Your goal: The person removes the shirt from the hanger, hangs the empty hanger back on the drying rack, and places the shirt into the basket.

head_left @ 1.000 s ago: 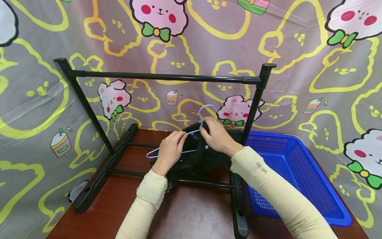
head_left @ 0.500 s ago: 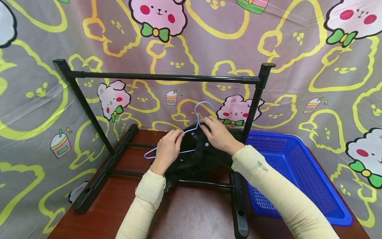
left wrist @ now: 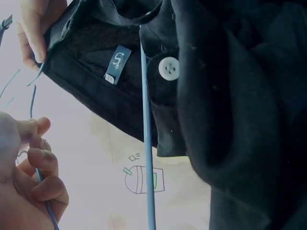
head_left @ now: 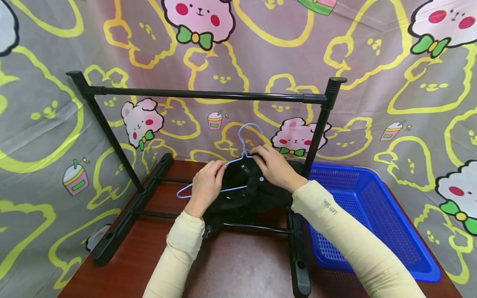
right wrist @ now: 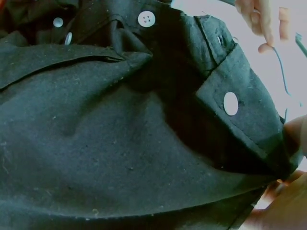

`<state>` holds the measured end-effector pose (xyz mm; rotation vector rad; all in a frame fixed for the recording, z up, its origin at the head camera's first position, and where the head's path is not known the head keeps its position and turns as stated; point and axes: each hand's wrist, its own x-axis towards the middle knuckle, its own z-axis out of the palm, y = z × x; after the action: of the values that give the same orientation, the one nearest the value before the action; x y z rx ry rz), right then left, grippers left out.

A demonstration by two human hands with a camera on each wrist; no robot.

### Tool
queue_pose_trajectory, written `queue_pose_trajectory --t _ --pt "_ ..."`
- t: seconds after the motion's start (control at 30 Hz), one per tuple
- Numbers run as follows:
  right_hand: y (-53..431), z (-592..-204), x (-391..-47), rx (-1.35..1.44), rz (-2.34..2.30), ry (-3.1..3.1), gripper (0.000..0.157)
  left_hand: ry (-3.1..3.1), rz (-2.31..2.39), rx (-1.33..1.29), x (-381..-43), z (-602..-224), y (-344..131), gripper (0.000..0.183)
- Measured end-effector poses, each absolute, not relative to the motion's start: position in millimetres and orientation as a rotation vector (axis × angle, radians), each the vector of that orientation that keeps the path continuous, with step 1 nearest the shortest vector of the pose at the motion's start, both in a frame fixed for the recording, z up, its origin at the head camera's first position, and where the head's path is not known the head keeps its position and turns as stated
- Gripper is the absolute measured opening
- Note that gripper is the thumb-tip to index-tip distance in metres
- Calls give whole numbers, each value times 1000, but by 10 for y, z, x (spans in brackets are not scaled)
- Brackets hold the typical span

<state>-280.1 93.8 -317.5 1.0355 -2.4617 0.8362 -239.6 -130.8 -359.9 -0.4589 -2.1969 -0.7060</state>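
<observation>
A light blue hanger point(head_left: 244, 154) stands partly inside a black garment point(head_left: 238, 207), its hook pointing up. My left hand point(head_left: 206, 182) grips the hanger's left arm; in the left wrist view the fingers curl round the thin wire. My right hand point(head_left: 275, 167) pinches the garment's band beside the hanger's neck. In the left wrist view a small label point(left wrist: 118, 64) shows inside the band, with a white button point(left wrist: 169, 68) near it and the hanger's lower bar point(left wrist: 147, 120) running past. The hanger's right end is hidden in the cloth.
A black rack point(head_left: 208, 95) stands around the work, its top bar above and behind both hands. Low crossbars point(head_left: 257, 228) run under the garment. To the right, a blue plastic basket point(head_left: 376, 265) sits on the brown table point(head_left: 238, 269). A patterned curtain point(head_left: 357, 25) closes the back.
The hanger has shifted left and slightly up, and more of its neck shows beside the right hand. My left hand moved a little left with it; the right hand moved slightly right.
</observation>
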Motion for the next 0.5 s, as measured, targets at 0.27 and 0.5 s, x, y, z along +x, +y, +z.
queue_pose_trajectory --t 0.27,0.5 --pt "987 -3199 -2808 1005 810 -2508 24 -2186 -712 -453 -2407 -3618 -1376 14" --pt "1006 -3228 -2828 988 771 -2535 23 -2199 -718 -418 -2408 -3644 -1430 14"
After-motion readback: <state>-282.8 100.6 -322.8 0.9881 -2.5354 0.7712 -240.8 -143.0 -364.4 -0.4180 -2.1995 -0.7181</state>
